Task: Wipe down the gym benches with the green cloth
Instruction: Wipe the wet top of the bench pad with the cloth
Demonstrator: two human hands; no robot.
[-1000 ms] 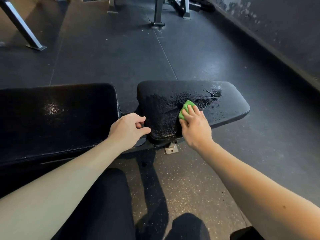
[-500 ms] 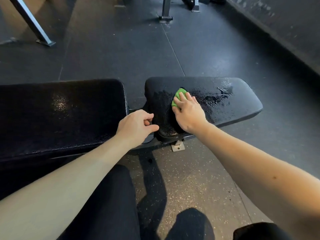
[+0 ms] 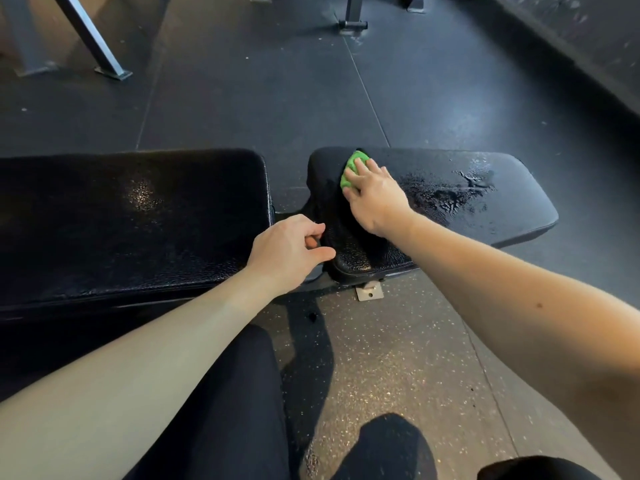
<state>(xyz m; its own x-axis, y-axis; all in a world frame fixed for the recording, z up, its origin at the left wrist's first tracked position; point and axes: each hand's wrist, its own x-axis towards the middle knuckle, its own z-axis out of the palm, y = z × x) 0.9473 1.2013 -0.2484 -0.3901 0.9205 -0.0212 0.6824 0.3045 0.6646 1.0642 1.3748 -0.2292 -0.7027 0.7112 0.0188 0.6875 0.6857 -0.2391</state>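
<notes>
The green cloth (image 3: 353, 164) lies bunched on the far left part of the short black seat pad (image 3: 502, 209). My right hand (image 3: 375, 199) presses down on it, fingers spread over the top. A wet streaky patch (image 3: 450, 195) glistens on the pad to the right of that hand. My left hand (image 3: 284, 252) sits at the gap between the two pads, fingers loosely curled around nothing, thumb touching the seat pad's near left corner. The long black back pad (image 3: 121, 220) stretches away to the left.
A metal bracket (image 3: 370, 291) shows under the seat pad. Slanted steel rack legs (image 3: 100, 53) stand at the far left and an upright post foot (image 3: 352, 24) at the far middle. A dark wall (image 3: 588, 46) runs along the right. My black-clad legs (image 3: 225, 410) are below.
My right hand has slid the cloth left and away across the seat pad, from its middle to the far left part. The left hand stayed at the gap.
</notes>
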